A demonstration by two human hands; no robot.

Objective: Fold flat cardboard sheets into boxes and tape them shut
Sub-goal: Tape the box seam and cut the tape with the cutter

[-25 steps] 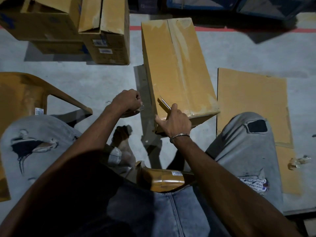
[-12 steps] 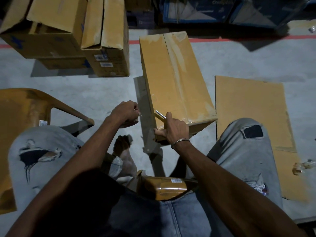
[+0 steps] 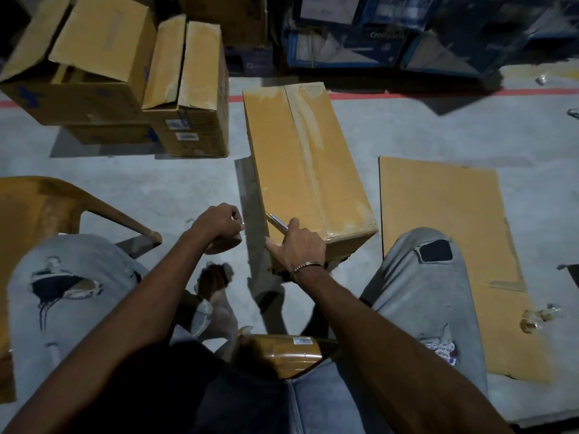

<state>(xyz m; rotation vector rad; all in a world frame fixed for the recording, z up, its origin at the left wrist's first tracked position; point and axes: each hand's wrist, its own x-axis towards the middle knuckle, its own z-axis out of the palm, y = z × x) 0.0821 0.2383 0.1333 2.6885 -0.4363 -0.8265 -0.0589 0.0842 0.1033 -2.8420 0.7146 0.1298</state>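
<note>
so the tall tan cardboard box with clear tape down its top seam (image 3: 308, 164) sits on the grey concrete floor (image 3: 156, 183) straight out in front of the seated person, between the knees, long axis running away from them and leaning a bit to the left at the far end. the near end of the box is where everything is happening.

right hand (image 3: 299, 249) is on the near left corner of that box, fingers curled round a thin silver blade or cutter (image 3: 277, 222) that points up and left along the box edge, thumb stuck out toward the left. left hand (image 3: 219, 222) is just beside it, off the box's left side, fingers curled round a brown roll of packing tape (image 3: 224, 244). can't make out a tape strand between roll and box, too dim.

my read: the next move is cutting the tape at that near corner, so the right hand is the one that counts, and the gap between roll and corner is where the blade goes.

a flat tan cardboard sheet (image 3: 448, 252) lies on the floor to the right, well apart from both hands. another tape roll (image 3: 282, 355) sits in the lap.
</note>
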